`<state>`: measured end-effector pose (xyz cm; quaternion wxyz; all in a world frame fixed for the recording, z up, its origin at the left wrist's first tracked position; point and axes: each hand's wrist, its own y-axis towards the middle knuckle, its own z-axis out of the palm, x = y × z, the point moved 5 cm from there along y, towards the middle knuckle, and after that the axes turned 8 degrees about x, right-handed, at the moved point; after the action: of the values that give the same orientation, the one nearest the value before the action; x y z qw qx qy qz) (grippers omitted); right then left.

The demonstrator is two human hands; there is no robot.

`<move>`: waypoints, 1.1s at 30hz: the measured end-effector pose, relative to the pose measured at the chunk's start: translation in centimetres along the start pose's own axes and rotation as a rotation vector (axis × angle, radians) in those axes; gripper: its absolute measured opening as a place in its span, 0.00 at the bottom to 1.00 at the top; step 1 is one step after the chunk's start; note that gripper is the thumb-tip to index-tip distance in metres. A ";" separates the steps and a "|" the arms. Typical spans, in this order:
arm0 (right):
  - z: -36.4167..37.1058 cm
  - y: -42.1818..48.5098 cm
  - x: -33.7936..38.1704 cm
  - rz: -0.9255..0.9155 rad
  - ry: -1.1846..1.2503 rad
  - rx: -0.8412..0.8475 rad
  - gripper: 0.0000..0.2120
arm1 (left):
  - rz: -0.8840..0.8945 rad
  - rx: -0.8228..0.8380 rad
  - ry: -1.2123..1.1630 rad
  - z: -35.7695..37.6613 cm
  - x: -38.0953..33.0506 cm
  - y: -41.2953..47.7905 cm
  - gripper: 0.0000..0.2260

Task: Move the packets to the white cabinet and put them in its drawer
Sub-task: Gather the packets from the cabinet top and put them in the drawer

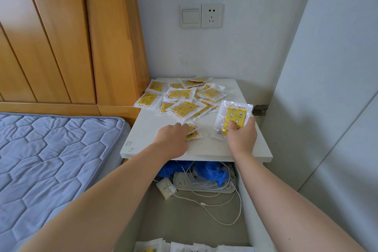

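My right hand (242, 136) is pinched shut on a yellow, clear-edged plastic packet printed with moons and stars (233, 117), thumb pressed on its front face near the lower edge and the other fingers behind it, so the packet stands nearly upright, lifted above the top of the white bedside cabinet (241, 149). My left hand (173, 139) lies palm down on the cabinet top with its fingers curled over a couple of small yellow packets (192, 132); I see the fingertips touching them, but I cannot tell whether the grip has closed around them. Both forearms reach forward from the bottom of the view, the left angled in from the bed side, the right nearly straight. Just beyond my hands, toward the wall, a loose heap of the same yellow packets (182, 98) overlaps across the back left part of the cabinet top. Below the top, the open white drawer (244, 196) holds crumpled blue gloves (210, 172), white cables (221, 206) and a white power strip (204, 187), and more clear-wrapped packets (184, 246) lie at its near end, at the frame's bottom edge.
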<state>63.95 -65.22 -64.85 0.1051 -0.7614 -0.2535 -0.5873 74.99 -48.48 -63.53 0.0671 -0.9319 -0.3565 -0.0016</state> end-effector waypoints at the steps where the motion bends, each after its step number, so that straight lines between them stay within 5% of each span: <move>1: 0.0 0.0 0.0 0.001 0.002 0.002 0.13 | 0.011 0.022 0.033 -0.1 0.0 0.1 0.14; 4: 0.0 0.0 -0.1 -0.009 -0.003 0.003 0.13 | 0.049 0.137 0.039 -0.9 -0.2 0.6 0.17; 7: 0.1 0.1 -0.2 -0.023 -0.010 0.004 0.13 | 0.010 0.215 -0.197 -1.5 -0.3 1.2 0.21; 11: 0.0 0.1 -0.2 -0.023 -0.005 0.006 0.13 | -0.002 0.168 -0.356 -1.8 0.6 2.1 0.09; 19: 0.1 0.3 -0.5 -0.015 0.000 0.009 0.12 | 0.009 0.349 -0.283 -1.8 1.0 2.9 0.32; 33: 0.0 0.6 -0.7 -0.011 0.029 0.055 0.10 | -0.005 0.388 -0.145 -2.1 -0.4 2.5 0.25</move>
<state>64.16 -65.90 -65.40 0.1263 -0.7481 -0.2721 -0.5918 76.47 -50.90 -61.78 0.2194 -0.8982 -0.3565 0.1342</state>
